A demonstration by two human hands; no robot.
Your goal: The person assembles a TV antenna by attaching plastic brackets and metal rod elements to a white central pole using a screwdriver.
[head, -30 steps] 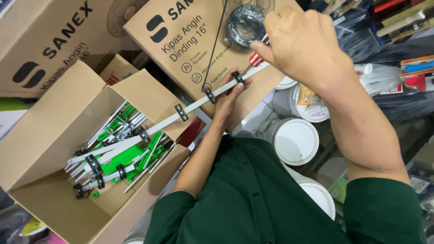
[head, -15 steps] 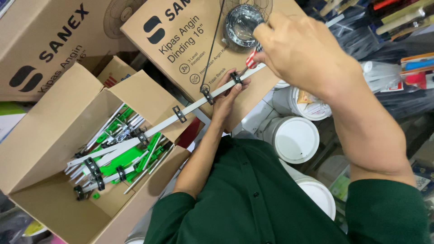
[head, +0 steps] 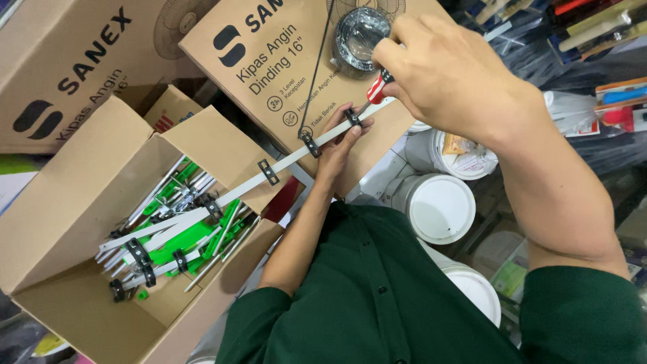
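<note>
two hands work one long white metal strip (head: 290,158): the left hand (head: 340,138) grips it from below, the right hand (head: 458,81) is closed on a red-handled screwdriver (head: 377,87) at a black clamp (head: 352,116). the tip could slip off and jab the fingers, i judge. the strip's near-left end rests in an open cardboard box (head: 74,202) of thin rods.

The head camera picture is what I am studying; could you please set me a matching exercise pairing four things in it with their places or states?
Things:
1. Red-handled screwdriver
2. Long white metal rod with black clamps
3. Open brown cardboard box
4. Round white plastic bucket lid

Places or states:
A. Holds green and silver parts
B. Gripped in the right hand
C. Lies beside the green shirt, low in the clutter
D. Steadied by the left hand, its far end reaching into the box

Pairs: 1-B, 2-D, 3-A, 4-C
</note>
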